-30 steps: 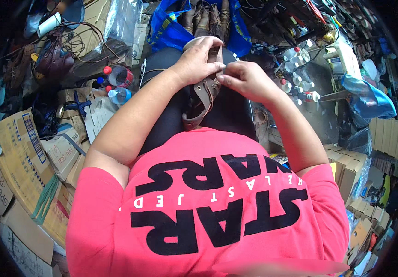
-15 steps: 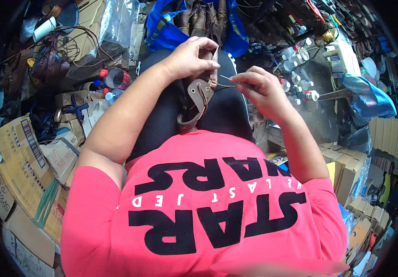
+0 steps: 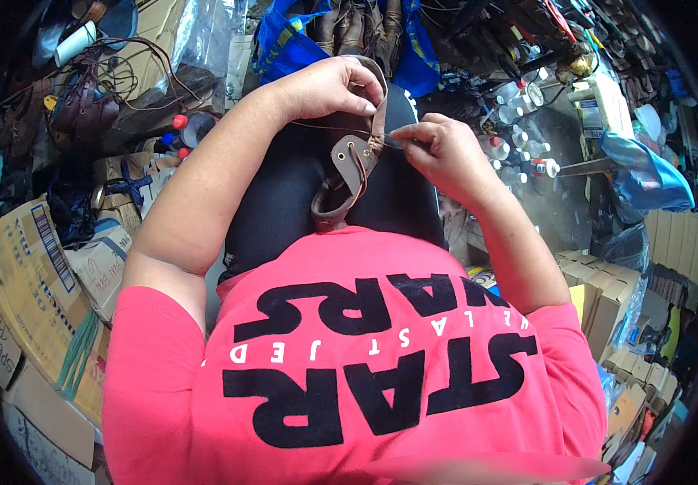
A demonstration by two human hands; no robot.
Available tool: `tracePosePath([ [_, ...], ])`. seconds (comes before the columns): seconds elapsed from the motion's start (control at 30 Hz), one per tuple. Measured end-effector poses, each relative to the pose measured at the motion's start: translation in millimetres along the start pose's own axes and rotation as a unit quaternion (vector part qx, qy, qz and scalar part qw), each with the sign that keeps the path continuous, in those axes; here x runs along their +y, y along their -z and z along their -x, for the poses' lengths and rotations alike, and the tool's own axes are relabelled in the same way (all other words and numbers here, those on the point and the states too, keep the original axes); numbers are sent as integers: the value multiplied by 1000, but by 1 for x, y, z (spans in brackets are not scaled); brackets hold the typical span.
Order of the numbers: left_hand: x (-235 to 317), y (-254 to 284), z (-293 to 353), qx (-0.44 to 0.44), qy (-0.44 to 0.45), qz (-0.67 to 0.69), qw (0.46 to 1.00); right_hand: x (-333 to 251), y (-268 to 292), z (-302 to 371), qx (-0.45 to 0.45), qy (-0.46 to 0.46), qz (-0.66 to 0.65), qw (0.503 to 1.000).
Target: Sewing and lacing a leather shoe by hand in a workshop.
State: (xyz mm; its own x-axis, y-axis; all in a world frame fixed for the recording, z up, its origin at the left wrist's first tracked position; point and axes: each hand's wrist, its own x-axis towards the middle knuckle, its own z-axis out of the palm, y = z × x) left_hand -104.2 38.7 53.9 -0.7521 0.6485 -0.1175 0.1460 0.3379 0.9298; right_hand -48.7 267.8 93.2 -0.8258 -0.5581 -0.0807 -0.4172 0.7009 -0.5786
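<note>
A brown leather shoe upper (image 3: 354, 166) with metal eyelets and a dark lace rests across my thighs, its curved band reaching up between my hands. My left hand (image 3: 337, 90) is closed on the band's upper edge, thumb on the inner side. At the right side of the band, my right hand (image 3: 446, 153) pinches a thin needle-like piece (image 3: 393, 137) close to the leather; its far end cannot be made out. A thin brown thread (image 3: 317, 126) runs from below my left wrist to the band.
Beyond my knees stands a blue bag (image 3: 284, 50) with brown leather shoes (image 3: 357, 31) in it. Several plastic bottles (image 3: 519, 137) are on the right. Cardboard boxes (image 3: 25, 250) are stacked at left, and more boxes (image 3: 600, 283) at right.
My right hand has moved left, closer to the leather band. My left hand has shifted slightly, opening a gap between fingers and band. A thread now shows on the band's left side.
</note>
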Motion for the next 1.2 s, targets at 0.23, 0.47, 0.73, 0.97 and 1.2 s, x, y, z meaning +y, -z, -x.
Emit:
tracePosePath([
  [0.23,-3,-5,3,60,-63,-80,993,-9,-7,0,24,10,45,999],
  [0.47,-4,-1,2,4,-20,-28,999,-7,-3,-7,1,12,39,999],
  [0.73,0,0,5,-4,4,-33,999,-7,-1,-7,-7,9,50,999],
  [0.97,-1,0,2,5,-29,-81,996,0,-18,-6,32,11,-11,999],
  [1.2,-1,3,2,-46,-45,-101,993,33,-16,-14,-36,-36,-183,982],
])
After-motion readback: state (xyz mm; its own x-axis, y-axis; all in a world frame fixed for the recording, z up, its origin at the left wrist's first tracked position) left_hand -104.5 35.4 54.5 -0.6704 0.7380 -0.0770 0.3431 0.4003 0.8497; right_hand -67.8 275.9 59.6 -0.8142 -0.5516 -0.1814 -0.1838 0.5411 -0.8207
